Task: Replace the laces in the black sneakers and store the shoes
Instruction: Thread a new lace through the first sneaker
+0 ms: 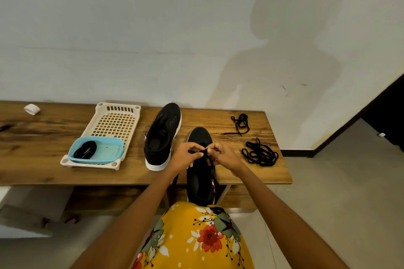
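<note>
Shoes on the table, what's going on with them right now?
A person is lacing the nearer black sneaker, both the left hand and the right hand pinching a black lace over its eyelets. The other sneaker lies unlaced beside a white rack. Loose laces lie to the right on the wooden table.

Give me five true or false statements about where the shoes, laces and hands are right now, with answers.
1. Both hands pinch a lace over the nearer sneaker. True.
2. The farther sneaker sits inside the white rack. False: it lies on the table, right of the rack.
3. The blue tub holds a coiled black lace. True.
4. Two loose black lace piles lie right of the sneakers. True.
5. The nearer sneaker lies wholly on the table. False: its heel overhangs the front edge.
</note>
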